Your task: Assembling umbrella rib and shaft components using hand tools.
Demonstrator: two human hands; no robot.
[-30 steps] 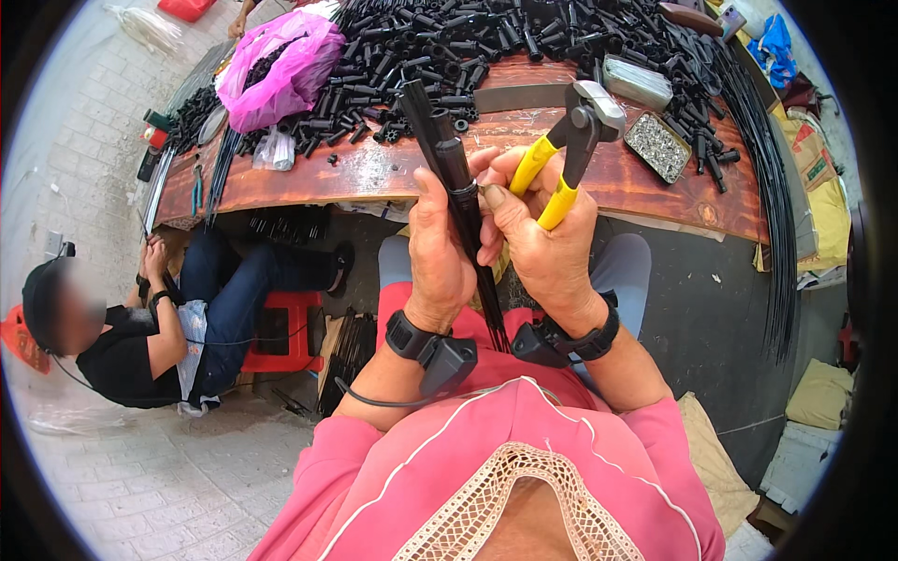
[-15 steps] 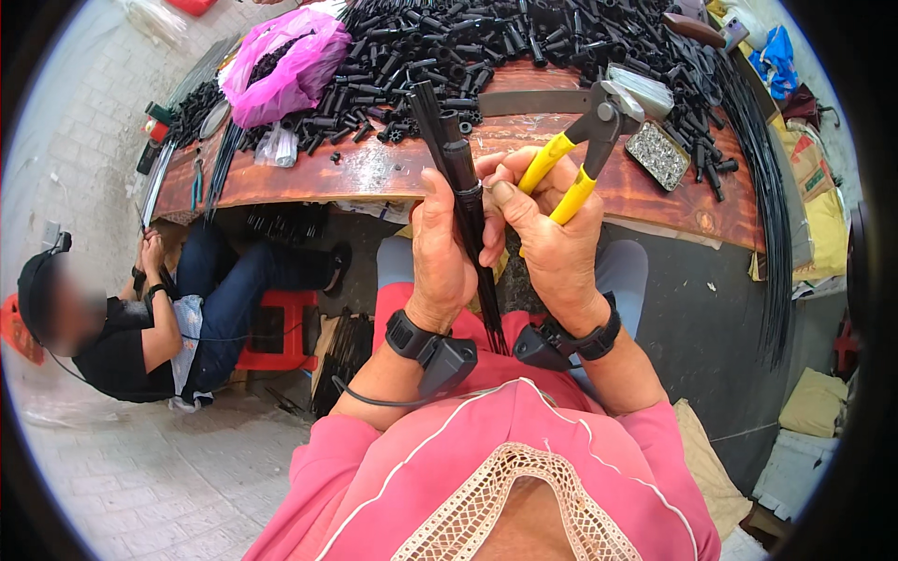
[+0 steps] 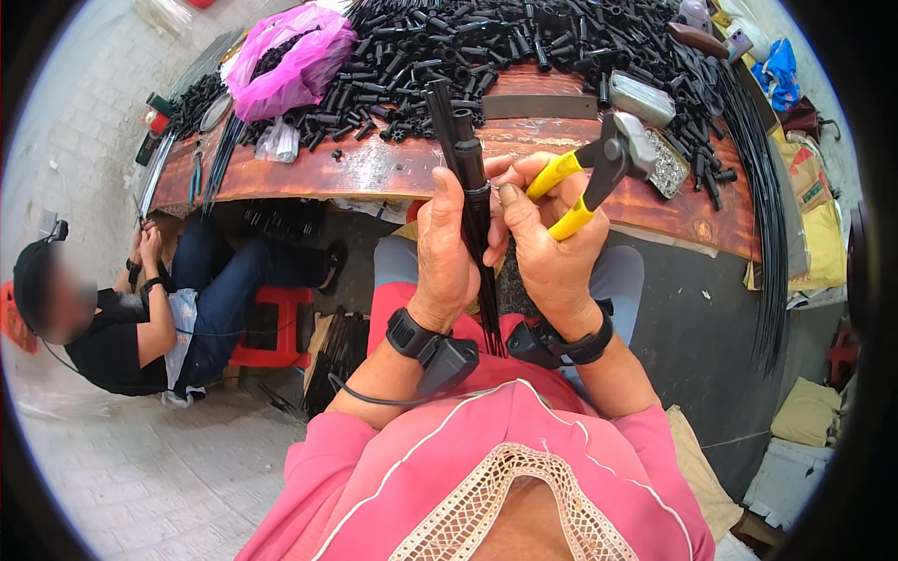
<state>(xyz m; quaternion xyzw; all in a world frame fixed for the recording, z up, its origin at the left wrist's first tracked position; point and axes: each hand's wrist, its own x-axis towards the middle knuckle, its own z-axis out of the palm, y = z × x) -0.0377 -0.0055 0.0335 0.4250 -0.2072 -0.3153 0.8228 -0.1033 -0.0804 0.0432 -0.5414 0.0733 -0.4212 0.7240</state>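
Black rod bundle (image 3: 476, 217) is tilting, top leaning toward 11 o'clock; black stepped tube (image 3: 468, 151) is sitting against its upper part. Yellow-handled pliers (image 3: 610, 159), handles standing apart, are pointing toward 2 o'clock, right of bundle.

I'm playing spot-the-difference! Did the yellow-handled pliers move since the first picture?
Yes, rightward and lower in view: the yellow-handled pliers overlapped the flat grey bar's right end before; now that end shows, with the pliers beyond it.

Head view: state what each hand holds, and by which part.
Left hand: black rod bundle, gripped around its middle. Right hand: yellow-handled pliers, held by the handles; whether the fingertips also pinch something small cannot be told.
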